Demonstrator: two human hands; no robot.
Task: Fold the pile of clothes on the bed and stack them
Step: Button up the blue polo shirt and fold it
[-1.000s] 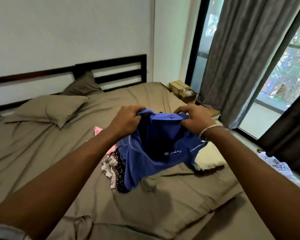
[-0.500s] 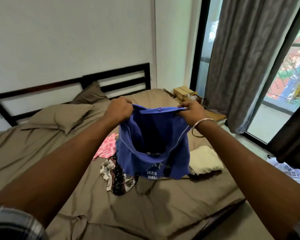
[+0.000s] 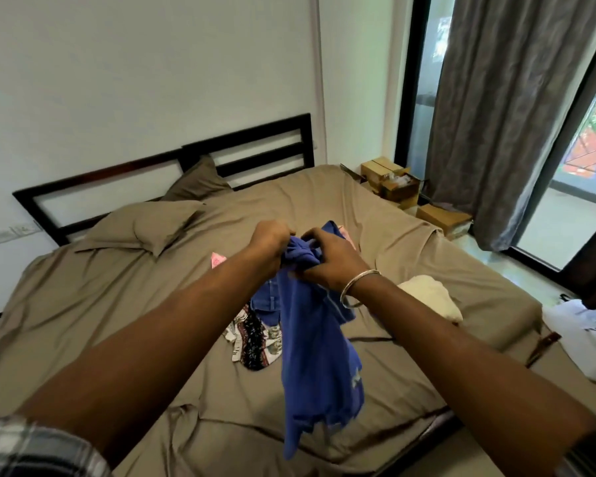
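A blue shirt (image 3: 315,346) hangs in the air over the bed (image 3: 117,304), bunched at its top between both hands. My left hand (image 3: 267,241) grips the bunched top from the left. My right hand (image 3: 329,261), with a metal bangle on the wrist, grips it from the right, and the two hands almost touch. Under the shirt a patterned black, white and red garment (image 3: 252,342) lies on the sheet. A pink garment (image 3: 217,259) peeks out behind my left forearm. A cream garment (image 3: 430,297) lies to the right.
Brown pillows (image 3: 145,227) lie by the dark headboard (image 3: 172,160). Cardboard boxes (image 3: 396,184) stand on the floor past the bed's far right corner. A grey curtain (image 3: 506,115) hangs by the window. A white printed bag (image 3: 589,339) lies at the right edge.
My hands have come together from holding the shirt spread open. The shirt's top is now bunched and it hangs down long and narrow. The camera view has tilted down.
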